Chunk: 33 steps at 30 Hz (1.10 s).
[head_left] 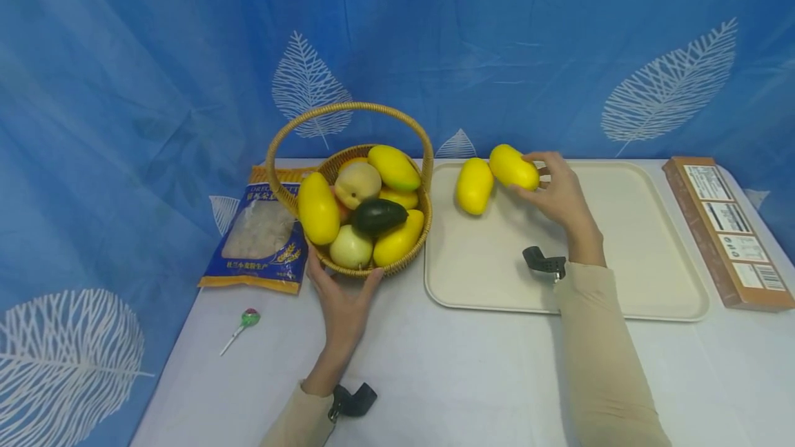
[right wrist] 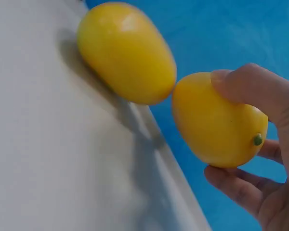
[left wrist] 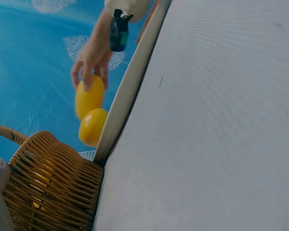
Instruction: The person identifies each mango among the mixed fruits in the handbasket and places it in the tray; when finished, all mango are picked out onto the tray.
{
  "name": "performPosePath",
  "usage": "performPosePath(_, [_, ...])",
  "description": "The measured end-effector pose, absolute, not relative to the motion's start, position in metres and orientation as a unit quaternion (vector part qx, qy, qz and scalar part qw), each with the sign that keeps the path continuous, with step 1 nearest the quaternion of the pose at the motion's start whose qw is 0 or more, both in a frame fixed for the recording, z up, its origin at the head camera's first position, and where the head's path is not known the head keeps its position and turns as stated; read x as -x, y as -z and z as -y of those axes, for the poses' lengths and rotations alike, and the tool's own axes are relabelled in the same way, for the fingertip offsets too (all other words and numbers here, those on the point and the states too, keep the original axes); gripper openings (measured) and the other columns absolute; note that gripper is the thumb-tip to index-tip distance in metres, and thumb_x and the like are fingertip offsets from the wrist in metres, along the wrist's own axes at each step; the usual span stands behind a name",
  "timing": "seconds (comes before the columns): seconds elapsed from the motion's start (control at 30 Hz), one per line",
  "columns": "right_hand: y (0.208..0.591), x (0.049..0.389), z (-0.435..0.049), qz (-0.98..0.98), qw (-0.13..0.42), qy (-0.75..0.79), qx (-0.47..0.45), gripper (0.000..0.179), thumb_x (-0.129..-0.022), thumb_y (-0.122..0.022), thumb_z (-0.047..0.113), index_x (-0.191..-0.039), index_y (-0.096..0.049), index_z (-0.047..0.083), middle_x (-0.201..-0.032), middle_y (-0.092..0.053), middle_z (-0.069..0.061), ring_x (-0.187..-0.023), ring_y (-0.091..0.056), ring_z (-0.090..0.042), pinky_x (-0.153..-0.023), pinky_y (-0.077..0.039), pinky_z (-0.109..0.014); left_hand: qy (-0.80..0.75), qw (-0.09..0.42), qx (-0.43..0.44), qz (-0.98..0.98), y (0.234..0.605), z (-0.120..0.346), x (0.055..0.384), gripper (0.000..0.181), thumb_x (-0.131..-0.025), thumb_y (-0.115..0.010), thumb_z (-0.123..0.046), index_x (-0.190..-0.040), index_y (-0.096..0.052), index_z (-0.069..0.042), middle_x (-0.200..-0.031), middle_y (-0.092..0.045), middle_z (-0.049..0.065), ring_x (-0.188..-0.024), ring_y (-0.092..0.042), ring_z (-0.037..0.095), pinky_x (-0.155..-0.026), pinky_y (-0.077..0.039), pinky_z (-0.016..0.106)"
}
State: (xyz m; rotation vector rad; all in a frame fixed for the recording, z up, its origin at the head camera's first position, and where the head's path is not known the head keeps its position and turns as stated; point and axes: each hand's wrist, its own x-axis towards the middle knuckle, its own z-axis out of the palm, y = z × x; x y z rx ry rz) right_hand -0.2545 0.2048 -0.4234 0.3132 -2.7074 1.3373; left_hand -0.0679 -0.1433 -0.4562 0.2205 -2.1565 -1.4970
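Note:
My right hand (head_left: 562, 195) grips a yellow mango (head_left: 512, 166) between thumb and fingers over the back of the beige tray (head_left: 640, 247). A second mango (head_left: 475, 186) lies on the tray to its left; in the right wrist view the held mango (right wrist: 216, 122) appears to touch it. My left hand (head_left: 344, 312) holds the front of a wicker basket (left wrist: 62, 187), with thumb and fingers spread around its side. Inside the basket are several mangoes, a dark green avocado-like fruit (head_left: 379, 217), a peach-like fruit (head_left: 357, 183) and a pale round fruit (head_left: 351, 248).
Left of the basket lies a blue and yellow food bag (head_left: 254, 233), partly behind it. A lollipop (head_left: 242, 328) is on the white tablecloth (head_left: 459, 378) nearer the front. A long brown box (head_left: 729, 233) lies right of the tray. The basket's tall handle (head_left: 350, 106) arches above the fruit.

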Motion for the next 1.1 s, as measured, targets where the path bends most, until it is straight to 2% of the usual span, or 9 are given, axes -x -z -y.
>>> performPosePath(0.13, [0.432,0.257,-0.211,0.897,0.038,-0.426,-0.114,0.064,-0.081,-0.078,0.012,-0.138,-0.048,0.004,-0.137,-0.045,-0.021,-0.116,-0.05,-0.044,-0.095,-0.047,-0.056,0.556,0.245,-0.077,0.79,0.44,0.139,0.063,0.112,-0.079,-0.08,-0.009,-0.156,0.0,-0.005,-0.164,-0.001,0.013,-0.15,-0.005,0.03,-0.118,-0.008,0.061])
performPosePath(0.3, [0.436,0.257,-0.216,0.909,-0.021,-0.396,-0.132,0.075,-0.081,-0.08,0.02,-0.146,-0.044,0.01,-0.137,-0.039,-0.023,-0.112,-0.047,-0.04,-0.094,-0.043,-0.052,0.554,0.25,-0.074,0.79,0.436,0.137,0.061,0.111,-0.079,-0.08,-0.009,-0.156,0.0,-0.003,-0.163,-0.001,0.014,-0.15,-0.006,0.029,-0.118,-0.009,0.061])
performPosePath(0.5, [0.436,0.256,-0.216,0.908,-0.059,-0.388,-0.147,0.076,-0.081,-0.081,0.025,-0.146,-0.044,0.011,-0.141,-0.035,-0.02,-0.104,-0.051,-0.036,-0.091,-0.045,-0.045,0.553,0.257,-0.07,0.79,0.438,0.138,0.062,0.111,-0.08,-0.081,-0.012,-0.156,-0.001,-0.003,-0.164,-0.003,0.013,-0.15,-0.007,0.025,-0.118,-0.011,0.058])
performPosePath(0.9, [0.436,0.254,-0.217,0.907,-0.072,-0.386,-0.149,0.076,-0.081,-0.081,0.026,-0.146,-0.043,0.012,-0.147,-0.034,-0.017,-0.102,-0.052,-0.035,-0.091,-0.045,-0.046,0.557,0.252,-0.076,0.788,0.439,0.137,0.061,0.111,-0.079,-0.08,-0.01,-0.156,-0.001,-0.003,-0.164,-0.003,0.013,-0.15,-0.007,0.027,-0.118,-0.011,0.06])
performPosePath(1.1, [0.424,0.251,-0.219,0.917,-0.059,-0.361,-0.158,0.079,-0.082,-0.08,0.029,-0.148,-0.041,0.012,-0.143,-0.037,-0.022,-0.107,-0.051,-0.041,-0.094,-0.043,-0.054,0.559,0.25,-0.076,0.787,0.439,0.137,0.061,0.111,-0.08,-0.08,-0.012,-0.156,-0.001,-0.004,-0.164,-0.003,0.012,-0.15,-0.007,0.028,-0.118,-0.011,0.06])
